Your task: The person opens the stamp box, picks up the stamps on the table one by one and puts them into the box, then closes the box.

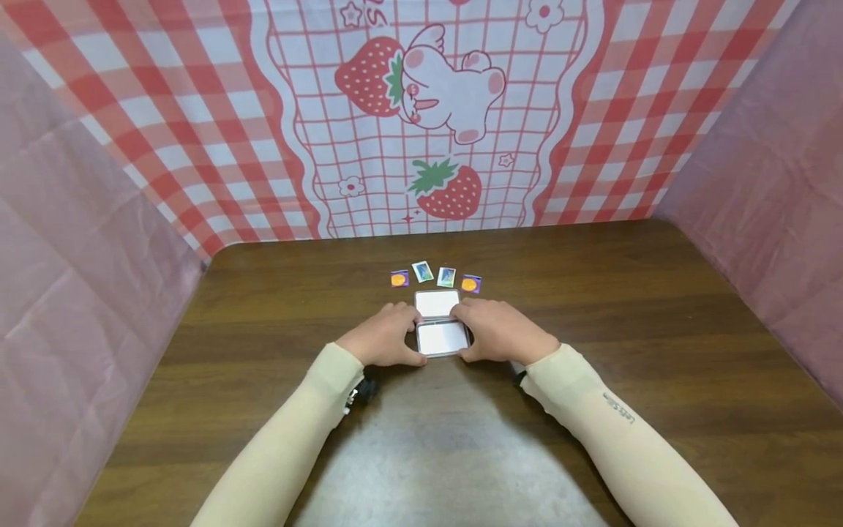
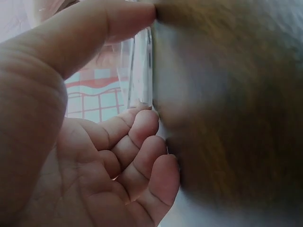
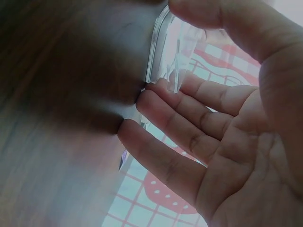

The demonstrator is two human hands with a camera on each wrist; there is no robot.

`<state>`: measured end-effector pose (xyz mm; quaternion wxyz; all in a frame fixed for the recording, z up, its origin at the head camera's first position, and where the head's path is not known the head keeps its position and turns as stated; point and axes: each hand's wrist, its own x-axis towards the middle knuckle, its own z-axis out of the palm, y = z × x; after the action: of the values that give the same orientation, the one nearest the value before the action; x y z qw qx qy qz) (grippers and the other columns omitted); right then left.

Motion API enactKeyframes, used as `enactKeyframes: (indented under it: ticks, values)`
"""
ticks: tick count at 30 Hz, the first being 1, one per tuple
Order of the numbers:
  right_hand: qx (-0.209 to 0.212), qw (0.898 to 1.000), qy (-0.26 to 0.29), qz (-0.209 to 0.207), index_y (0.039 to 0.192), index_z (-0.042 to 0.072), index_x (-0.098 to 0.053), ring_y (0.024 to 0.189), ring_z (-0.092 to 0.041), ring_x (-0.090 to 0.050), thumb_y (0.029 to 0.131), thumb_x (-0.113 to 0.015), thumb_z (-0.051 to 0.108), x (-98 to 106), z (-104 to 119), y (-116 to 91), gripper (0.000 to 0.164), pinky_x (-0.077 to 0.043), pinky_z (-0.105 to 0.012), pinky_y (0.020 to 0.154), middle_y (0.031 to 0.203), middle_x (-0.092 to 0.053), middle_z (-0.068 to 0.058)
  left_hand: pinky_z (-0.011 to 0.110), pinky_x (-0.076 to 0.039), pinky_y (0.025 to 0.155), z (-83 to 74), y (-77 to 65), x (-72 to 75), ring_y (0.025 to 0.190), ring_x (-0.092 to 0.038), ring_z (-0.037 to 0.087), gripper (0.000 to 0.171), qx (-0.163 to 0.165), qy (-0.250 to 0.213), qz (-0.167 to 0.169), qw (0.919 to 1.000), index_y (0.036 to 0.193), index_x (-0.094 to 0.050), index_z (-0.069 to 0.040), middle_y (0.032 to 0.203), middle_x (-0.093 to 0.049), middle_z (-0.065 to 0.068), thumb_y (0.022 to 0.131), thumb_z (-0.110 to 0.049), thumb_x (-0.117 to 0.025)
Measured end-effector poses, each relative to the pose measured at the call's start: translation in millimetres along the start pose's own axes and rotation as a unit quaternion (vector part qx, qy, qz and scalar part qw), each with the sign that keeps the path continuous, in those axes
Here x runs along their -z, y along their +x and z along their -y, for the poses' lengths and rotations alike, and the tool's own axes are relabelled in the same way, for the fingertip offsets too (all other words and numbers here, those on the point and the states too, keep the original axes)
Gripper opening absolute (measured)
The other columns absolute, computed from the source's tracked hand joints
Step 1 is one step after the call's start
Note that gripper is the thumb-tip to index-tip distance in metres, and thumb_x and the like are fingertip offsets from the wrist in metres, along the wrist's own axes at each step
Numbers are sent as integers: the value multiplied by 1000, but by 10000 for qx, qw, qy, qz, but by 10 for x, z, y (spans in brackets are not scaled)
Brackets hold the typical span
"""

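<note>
A small clear plastic case (image 1: 443, 338) lies on the table with its lid (image 1: 437, 304) tilted back on the far side; both halves look white and shiny. My left hand (image 1: 384, 337) holds the case's left side, thumb at the near corner and fingers by the hinge line. Opposite it, my right hand (image 1: 500, 331) grips the right side, thumb near the front corner and a fingertip over the lid's edge. In both wrist views the transparent walls stand between thumb and fingers, and other fingertips rest on the tabletop.
Small printed cards lie in a row just beyond the lid: purple-and-orange ones (image 1: 399, 278) (image 1: 471, 283) at the ends, white-bordered ones (image 1: 423, 271) (image 1: 446, 277) between. Behind the wooden table (image 1: 263, 293) hangs a strawberry-print cloth (image 1: 448, 168); pink curtains (image 1: 79, 256) flank it.
</note>
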<state>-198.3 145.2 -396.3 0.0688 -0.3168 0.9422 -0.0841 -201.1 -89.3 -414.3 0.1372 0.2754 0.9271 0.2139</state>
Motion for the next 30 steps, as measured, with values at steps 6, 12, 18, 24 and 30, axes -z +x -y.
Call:
enactKeyframes:
  ticks: [6, 12, 18, 24, 30]
  values:
    - [19, 9996, 297, 17, 117, 10, -69, 81, -12, -59, 80, -87, 27, 48, -30, -21, 44, -53, -35, 75, 104, -67, 0, 35, -47, 90, -4, -2, 32, 102, -51, 19, 56, 11, -52, 33, 10000, 119, -60, -7, 110, -58, 4, 81, -37, -87]
    - [-7, 9990, 429, 153, 116, 11, -70, 81, -12, -58, 83, -85, 31, 73, -62, -27, 42, -51, -35, 76, 100, -68, 3, 36, -48, 91, -26, -10, 39, 103, -52, 19, 58, 89, -88, 58, 9999, 121, -60, -7, 111, -58, 4, 82, -40, -87]
    - [-32, 9987, 462, 210, 115, 12, -69, 79, -12, -57, 84, -85, 32, 82, -61, -28, 40, -50, -35, 75, 98, -67, 4, 36, -48, 92, -16, -9, 20, 103, -52, 18, 58, 103, -76, 62, 9999, 121, -60, -7, 112, -59, 4, 82, -41, -87]
    - [-45, 9986, 475, 236, 114, 12, -69, 78, -12, -57, 84, -85, 33, 83, -60, -32, 40, -50, -34, 74, 96, -66, 4, 36, -47, 91, -18, -14, 19, 102, -52, 18, 57, 76, -57, 45, 9999, 120, -61, -7, 111, -58, 4, 83, -41, -86]
    - [-136, 9982, 518, 275, 115, 12, -69, 79, -12, -58, 84, -85, 34, 75, -62, -25, 41, -50, -35, 74, 97, -66, 4, 36, -47, 91, -19, -20, 15, 101, -52, 18, 56, 85, -75, 58, 9999, 120, -60, -7, 110, -58, 3, 83, -41, -86]
